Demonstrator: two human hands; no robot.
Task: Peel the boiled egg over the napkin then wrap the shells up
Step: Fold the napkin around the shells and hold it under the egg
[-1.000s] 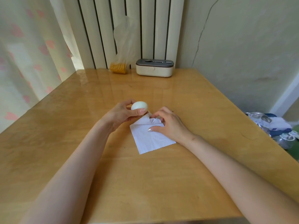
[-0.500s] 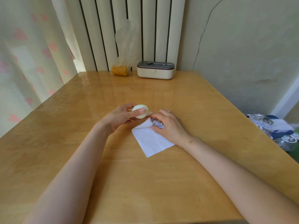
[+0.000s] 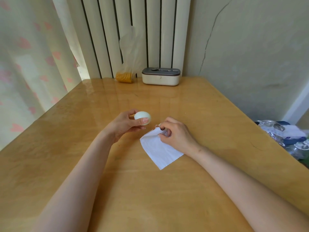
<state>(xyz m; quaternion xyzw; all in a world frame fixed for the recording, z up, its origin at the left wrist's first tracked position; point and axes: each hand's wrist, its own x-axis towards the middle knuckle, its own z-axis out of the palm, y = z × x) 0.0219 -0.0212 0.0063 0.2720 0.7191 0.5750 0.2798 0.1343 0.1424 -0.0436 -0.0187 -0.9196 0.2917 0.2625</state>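
Item, left to right: left hand [image 3: 124, 124], grip closed on the egg [image 3: 142, 118], peeled white, held clear above the tabletop [image 3: 167, 190], long axis roughly crosswise. Napkin [image 3: 158, 151] lies just right of it, far corner pinched and gathered by the right hand [image 3: 175, 131]; shells presumably bundled inside, not visible. Wrapping falls to the right hand, the nearer. Beyond: yellow bag, cream box, radiator, cracked wall.
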